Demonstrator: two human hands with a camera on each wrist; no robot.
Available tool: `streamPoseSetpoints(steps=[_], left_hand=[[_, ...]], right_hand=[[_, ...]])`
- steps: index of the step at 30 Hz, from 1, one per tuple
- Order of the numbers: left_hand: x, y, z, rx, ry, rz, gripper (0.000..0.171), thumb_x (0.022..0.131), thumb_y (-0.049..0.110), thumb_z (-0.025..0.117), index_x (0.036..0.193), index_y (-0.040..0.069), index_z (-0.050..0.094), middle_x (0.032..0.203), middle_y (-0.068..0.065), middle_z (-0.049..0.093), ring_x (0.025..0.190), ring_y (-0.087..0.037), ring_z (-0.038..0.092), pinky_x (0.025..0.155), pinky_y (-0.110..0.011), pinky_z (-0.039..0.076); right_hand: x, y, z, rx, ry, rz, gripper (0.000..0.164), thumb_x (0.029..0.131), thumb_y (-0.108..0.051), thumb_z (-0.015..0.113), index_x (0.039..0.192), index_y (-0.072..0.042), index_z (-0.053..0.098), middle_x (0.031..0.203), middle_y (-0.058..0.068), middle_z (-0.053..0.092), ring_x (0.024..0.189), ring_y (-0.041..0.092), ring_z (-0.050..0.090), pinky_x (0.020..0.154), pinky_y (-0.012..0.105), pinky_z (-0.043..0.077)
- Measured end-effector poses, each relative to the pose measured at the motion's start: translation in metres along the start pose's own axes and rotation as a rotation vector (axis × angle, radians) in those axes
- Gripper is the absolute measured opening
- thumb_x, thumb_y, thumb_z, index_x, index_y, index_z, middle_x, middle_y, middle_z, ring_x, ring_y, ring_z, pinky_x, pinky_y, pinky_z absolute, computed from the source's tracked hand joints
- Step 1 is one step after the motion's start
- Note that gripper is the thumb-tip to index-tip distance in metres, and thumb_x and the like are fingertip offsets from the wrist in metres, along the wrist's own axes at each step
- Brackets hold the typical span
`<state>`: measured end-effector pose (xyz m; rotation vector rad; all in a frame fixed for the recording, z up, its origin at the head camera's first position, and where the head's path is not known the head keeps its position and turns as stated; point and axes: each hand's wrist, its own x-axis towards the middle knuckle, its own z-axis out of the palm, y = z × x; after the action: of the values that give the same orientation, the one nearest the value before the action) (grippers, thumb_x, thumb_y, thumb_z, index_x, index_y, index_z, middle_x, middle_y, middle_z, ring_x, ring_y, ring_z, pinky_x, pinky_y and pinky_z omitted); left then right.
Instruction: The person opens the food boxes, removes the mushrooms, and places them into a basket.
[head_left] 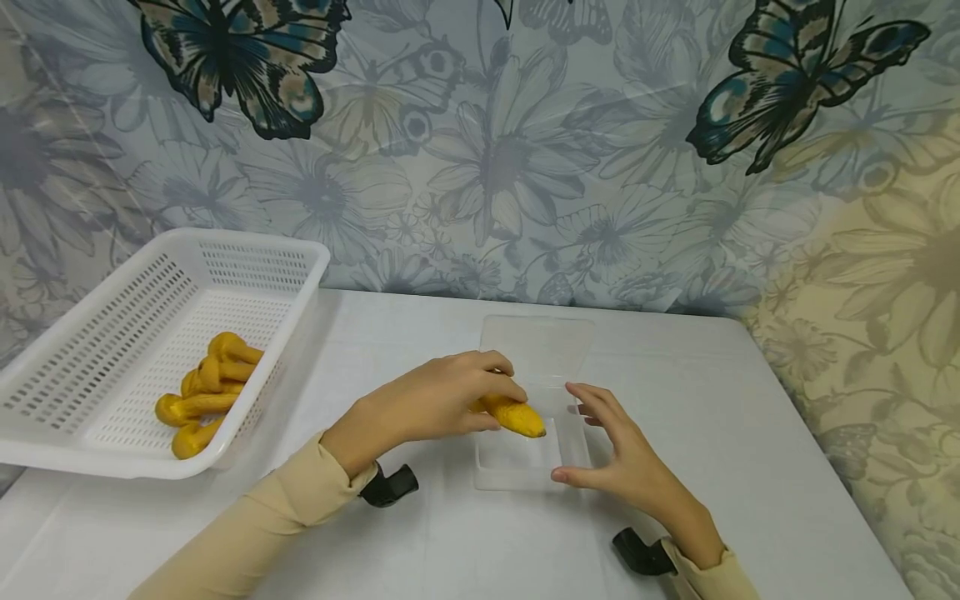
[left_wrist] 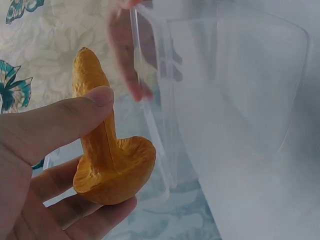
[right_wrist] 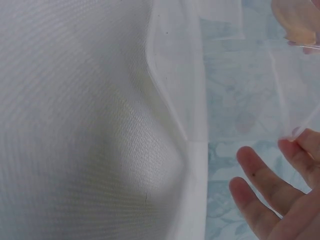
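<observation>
My left hand point(head_left: 450, 396) holds a yellow-orange mushroom point(head_left: 519, 417) above a clear plastic box point(head_left: 517, 481). In the left wrist view, the thumb presses on the stem of the mushroom point(left_wrist: 102, 132) while the fingers support its cap. The box sits on the table with its clear lid point(head_left: 536, 342) folded back. My right hand point(head_left: 630, 462) is at the box's right side, thumb and fingers spread. The right wrist view shows its fingertips point(right_wrist: 245, 155) by the clear plastic; whether they all touch it I cannot tell.
A white perforated basket point(head_left: 281, 358) on the left contains several more yellow-orange mushrooms point(head_left: 202, 405). White cloth covers the table point(head_left: 712, 392). Behind it hangs a butterfly-and-flower-patterned backdrop point(head_left: 495, 208). Black wrist cameras point(head_left: 390, 486) are worn on both arms.
</observation>
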<state>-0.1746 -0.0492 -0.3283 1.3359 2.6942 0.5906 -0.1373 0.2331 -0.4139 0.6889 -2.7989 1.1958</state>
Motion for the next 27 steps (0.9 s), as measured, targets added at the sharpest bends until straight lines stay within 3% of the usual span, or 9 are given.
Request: streamPoseSetpoints(steps=[9, 21, 27], left_hand=[[-0.024, -0.016, -0.016, -0.005, 0.062, -0.068, 0.036, 0.086, 0.021, 0.079, 0.121, 0.022, 0.070, 0.126, 0.002, 0.061, 0.111, -0.015, 0.059, 0.096, -0.032, 0.054], [-0.057, -0.038, -0.031, 0.046, 0.162, -0.092, 0.035, 0.084, 0.017, 0.080, 0.118, 0.020, 0.070, 0.124, -0.002, 0.062, 0.106, -0.017, 0.061, 0.090, -0.034, 0.056], [-0.073, -0.050, -0.040, 0.050, 0.186, -0.143, 0.037, 0.085, 0.017, 0.080, 0.120, 0.018, 0.070, 0.126, -0.003, 0.062, 0.108, -0.019, 0.061, 0.090, -0.035, 0.057]], right_hand=[[-0.001, 0.001, 0.001, -0.012, -0.001, 0.000, 0.098, 0.071, -0.032, 0.091, 0.152, -0.020, 0.037, 0.148, 0.008, 0.042, 0.120, 0.028, 0.053, 0.100, 0.037, 0.049], [-0.002, 0.000, -0.001, 0.004, -0.009, 0.001, 0.100, 0.070, -0.033, 0.091, 0.153, -0.021, 0.036, 0.149, 0.007, 0.041, 0.123, 0.026, 0.052, 0.101, 0.039, 0.048], [-0.002, 0.000, -0.002, 0.008, -0.015, 0.003, 0.100, 0.070, -0.033, 0.091, 0.153, -0.024, 0.035, 0.149, 0.006, 0.041, 0.124, 0.025, 0.051, 0.101, 0.037, 0.048]])
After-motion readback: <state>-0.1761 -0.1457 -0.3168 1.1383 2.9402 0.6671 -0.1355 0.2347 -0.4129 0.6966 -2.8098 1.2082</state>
